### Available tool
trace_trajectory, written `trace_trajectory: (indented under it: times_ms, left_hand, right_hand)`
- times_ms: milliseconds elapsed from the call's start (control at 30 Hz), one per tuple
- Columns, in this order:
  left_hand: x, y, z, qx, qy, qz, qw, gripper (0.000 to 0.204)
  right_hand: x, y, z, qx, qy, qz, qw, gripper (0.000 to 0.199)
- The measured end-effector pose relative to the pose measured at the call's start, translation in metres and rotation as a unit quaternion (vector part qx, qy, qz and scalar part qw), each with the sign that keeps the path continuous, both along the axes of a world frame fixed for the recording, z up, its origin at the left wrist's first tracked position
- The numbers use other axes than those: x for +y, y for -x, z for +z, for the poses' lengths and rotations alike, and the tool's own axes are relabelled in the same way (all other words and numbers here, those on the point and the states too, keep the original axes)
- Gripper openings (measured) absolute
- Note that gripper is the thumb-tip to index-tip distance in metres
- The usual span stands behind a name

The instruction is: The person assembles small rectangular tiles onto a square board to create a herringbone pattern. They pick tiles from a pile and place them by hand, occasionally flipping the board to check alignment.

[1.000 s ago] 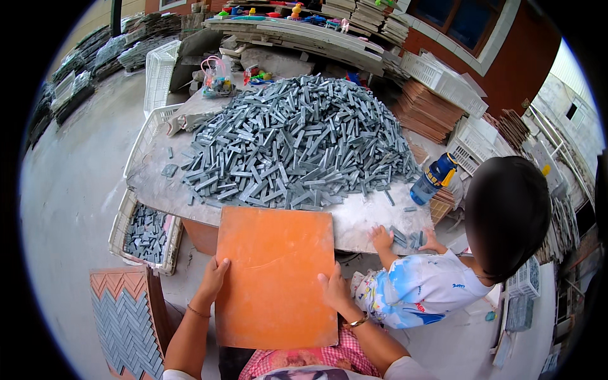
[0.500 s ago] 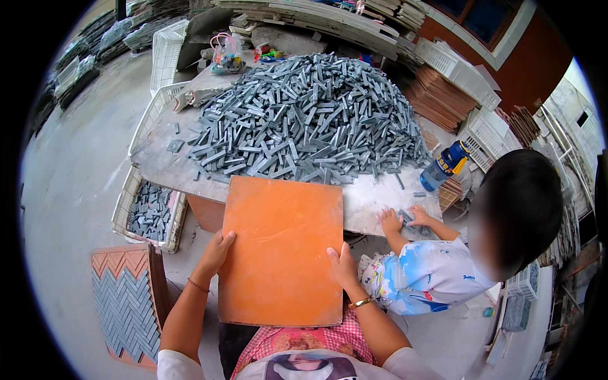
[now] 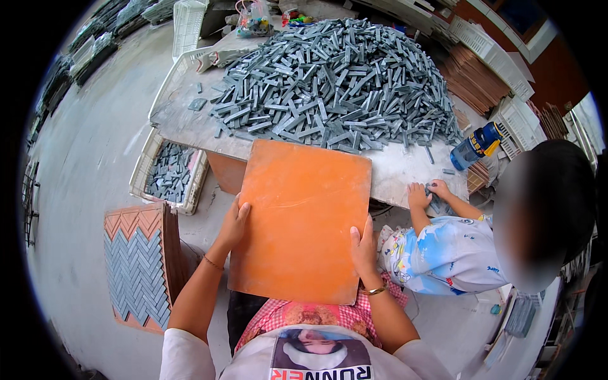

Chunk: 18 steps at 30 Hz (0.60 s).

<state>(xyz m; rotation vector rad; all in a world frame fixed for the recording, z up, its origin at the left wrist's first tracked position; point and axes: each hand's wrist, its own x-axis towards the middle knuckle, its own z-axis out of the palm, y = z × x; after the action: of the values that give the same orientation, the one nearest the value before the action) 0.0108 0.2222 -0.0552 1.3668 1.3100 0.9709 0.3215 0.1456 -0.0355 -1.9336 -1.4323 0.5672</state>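
Observation:
A flat orange board [image 3: 301,221] is held in front of me by its two side edges. My left hand [image 3: 235,223] grips its left edge, thumb on the face; my right hand [image 3: 364,248] grips its right edge the same way. The fingers behind the board are hidden. Its top edge overlaps the near edge of the table [image 3: 399,174]. Beyond it on the table rises a big pile of small grey stone strips [image 3: 335,82].
At the left stands a stack of boards topped with herringbone grey strips [image 3: 136,269]. A white crate [image 3: 135,180] of strips sits beside the table. At the right, another person [image 3: 449,253] touches strips near a blue bottle [image 3: 475,147].
My view has shifted, so the table and pile appear higher and farther right. Both hands keep their grip on the board. The other person's hands have come closer together over the strips.

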Motion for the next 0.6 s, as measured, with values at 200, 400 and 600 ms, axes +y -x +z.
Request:
trace_trajectory:
  times_ms: [200, 400, 600]
  left_hand:
    - [-0.058, 0.013, 0.018, -0.021, 0.002, -0.030, 0.999, 0.058]
    - [-0.089, 0.008, 0.030, -0.123, 0.035, -0.015, 0.992, 0.071]
    - [-0.073, 0.011, 0.149, -0.299, 0.133, -0.034, 0.944, 0.058]
  right_hand:
    - [-0.052, -0.012, -0.004, 0.052, -0.036, 0.068, 0.996, 0.063]
    - [-0.060, 0.000, 0.003, 0.299, -0.042, 0.035, 0.953, 0.065]
    - [-0.040, -0.013, 0.104, 0.494, -0.001, 0.120, 0.861, 0.060]
